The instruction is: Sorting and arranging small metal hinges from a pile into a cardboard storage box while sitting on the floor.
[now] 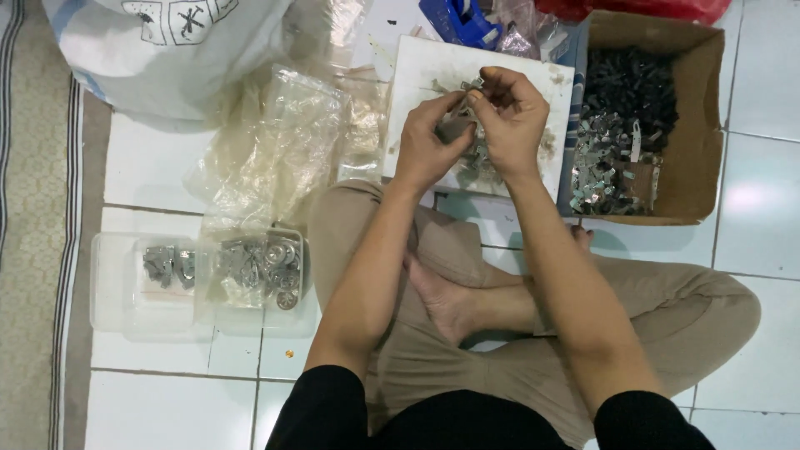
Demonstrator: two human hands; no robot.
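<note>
Head-cam view looking down at a person seated cross-legged on a white tiled floor, tan trousers, black sleeves pushed up, one bare foot tucked at frame centre. Both hands meet in the upper centre of the frame, over a white board (pixel 425 67) lying on the floor. Left hand (pixel 429 137) is curled, thumb & fingers pinched round a small grey metal part (pixel 457 127); right hand (pixel 512 117) is also curled, fingertips pressed to the same part from the right, w/ a second tiny metal bit at its fingertips that's too small to make out. Hands touch each other at the fingertips. More loose metal pieces (pixel 477 162) sit on the board just below the hands. To the right of the board, upper right of frame, an open cardboard box (pixel 696 125) holds dark pieces at the top & shiny silver pieces lower down. Upper centre, above the board, a blue plastic tool (pixel 458 18), partly cut off by the frame edge. Left of the board, crumpled clear plastic bags (pixel 283 142). Upper left, a large white sack (pixel 175 50). Lower left, a clear plastic tray (pixel 125 287) on the floor w/ small metal parts & round washers inside. Far left edge, a patterned rug (pixel 33 225)
</note>
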